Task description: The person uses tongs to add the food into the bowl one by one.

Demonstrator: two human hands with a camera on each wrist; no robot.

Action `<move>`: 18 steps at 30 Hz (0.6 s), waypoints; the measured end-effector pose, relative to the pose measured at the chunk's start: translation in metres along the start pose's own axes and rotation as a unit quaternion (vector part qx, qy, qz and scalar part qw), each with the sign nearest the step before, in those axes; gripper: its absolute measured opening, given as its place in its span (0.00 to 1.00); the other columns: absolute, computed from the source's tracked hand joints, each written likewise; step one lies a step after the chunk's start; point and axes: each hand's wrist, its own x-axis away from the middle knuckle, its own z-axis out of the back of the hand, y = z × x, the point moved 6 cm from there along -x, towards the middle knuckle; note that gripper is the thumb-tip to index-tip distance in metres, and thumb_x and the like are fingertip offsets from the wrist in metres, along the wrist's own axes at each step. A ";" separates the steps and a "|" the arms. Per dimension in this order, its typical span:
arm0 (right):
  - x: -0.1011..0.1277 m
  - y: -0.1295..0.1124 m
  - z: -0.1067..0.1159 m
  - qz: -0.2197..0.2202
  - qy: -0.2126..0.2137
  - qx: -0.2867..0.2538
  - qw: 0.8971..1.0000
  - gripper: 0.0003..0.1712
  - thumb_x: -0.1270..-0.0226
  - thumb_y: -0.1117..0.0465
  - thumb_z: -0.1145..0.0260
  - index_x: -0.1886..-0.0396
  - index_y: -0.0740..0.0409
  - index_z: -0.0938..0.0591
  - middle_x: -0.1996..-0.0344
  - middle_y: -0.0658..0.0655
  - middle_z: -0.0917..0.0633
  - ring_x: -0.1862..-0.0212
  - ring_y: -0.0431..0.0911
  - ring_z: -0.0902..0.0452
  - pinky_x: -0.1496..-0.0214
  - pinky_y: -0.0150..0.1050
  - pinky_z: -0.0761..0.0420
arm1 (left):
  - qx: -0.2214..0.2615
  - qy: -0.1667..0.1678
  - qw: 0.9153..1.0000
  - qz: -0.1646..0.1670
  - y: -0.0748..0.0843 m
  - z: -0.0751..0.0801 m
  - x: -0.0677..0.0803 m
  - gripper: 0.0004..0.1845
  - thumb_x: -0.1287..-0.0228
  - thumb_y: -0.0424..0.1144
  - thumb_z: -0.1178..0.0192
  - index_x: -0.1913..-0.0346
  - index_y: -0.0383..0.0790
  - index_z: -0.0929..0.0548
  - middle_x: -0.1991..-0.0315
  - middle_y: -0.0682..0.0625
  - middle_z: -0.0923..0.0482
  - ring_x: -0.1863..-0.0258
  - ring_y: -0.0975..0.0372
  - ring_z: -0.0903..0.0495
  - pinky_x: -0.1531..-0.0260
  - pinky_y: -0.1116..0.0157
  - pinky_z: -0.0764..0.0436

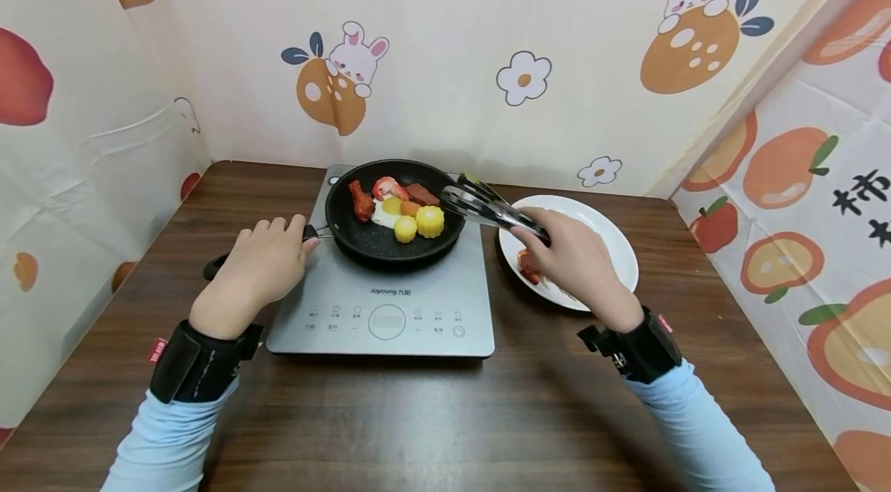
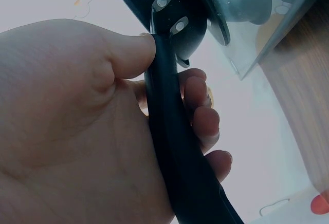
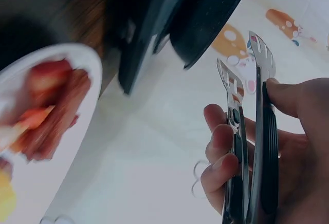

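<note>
At the brown table (image 1: 390, 430), our left hand (image 1: 261, 260) curled round the handle (image 2: 169, 131) of a black pan (image 1: 372, 243); our right hand (image 1: 574, 252) gripped slightly parted tongs (image 3: 266, 152).

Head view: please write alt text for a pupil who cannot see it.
A left hand grips the handle of a black frying pan of food on a flat cooktop, while the right hand holds metal tongs near a white plate.
</note>
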 end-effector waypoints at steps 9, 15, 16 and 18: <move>0.040 0.041 0.012 0.006 0.028 0.040 0.999 0.22 0.23 0.44 0.39 0.37 0.48 0.19 0.53 0.55 0.11 0.65 0.48 0.21 0.71 0.42 0.29 | -0.001 -0.004 1.000 0.002 -0.001 -0.001 -0.002 0.29 0.16 0.48 0.61 0.29 0.24 0.39 0.38 0.24 0.30 0.38 0.32 0.32 0.39 0.34 0.34; 0.064 0.075 0.010 0.006 0.016 0.070 0.997 0.25 0.25 0.43 0.37 0.35 0.48 0.19 0.49 0.58 0.12 0.61 0.52 0.15 0.70 0.48 0.25 | 0.003 -0.005 1.000 0.003 -0.001 -0.001 -0.002 0.28 0.16 0.47 0.61 0.30 0.24 0.38 0.39 0.25 0.29 0.39 0.33 0.31 0.40 0.35 0.33; 0.067 0.080 0.009 0.005 0.013 0.076 0.997 0.24 0.25 0.44 0.36 0.36 0.48 0.19 0.49 0.58 0.11 0.61 0.53 0.15 0.70 0.49 0.24 | 0.004 -0.005 1.000 0.002 -0.001 -0.001 -0.002 0.28 0.16 0.47 0.61 0.30 0.24 0.38 0.40 0.25 0.29 0.40 0.33 0.31 0.40 0.35 0.33; 0.073 0.089 0.007 0.001 0.007 0.085 0.996 0.24 0.26 0.45 0.35 0.36 0.48 0.19 0.49 0.58 0.12 0.57 0.56 0.13 0.66 0.54 0.21 | 0.003 -0.005 1.000 0.001 -0.001 -0.001 -0.003 0.29 0.16 0.47 0.61 0.29 0.24 0.38 0.39 0.24 0.30 0.39 0.33 0.31 0.40 0.35 0.33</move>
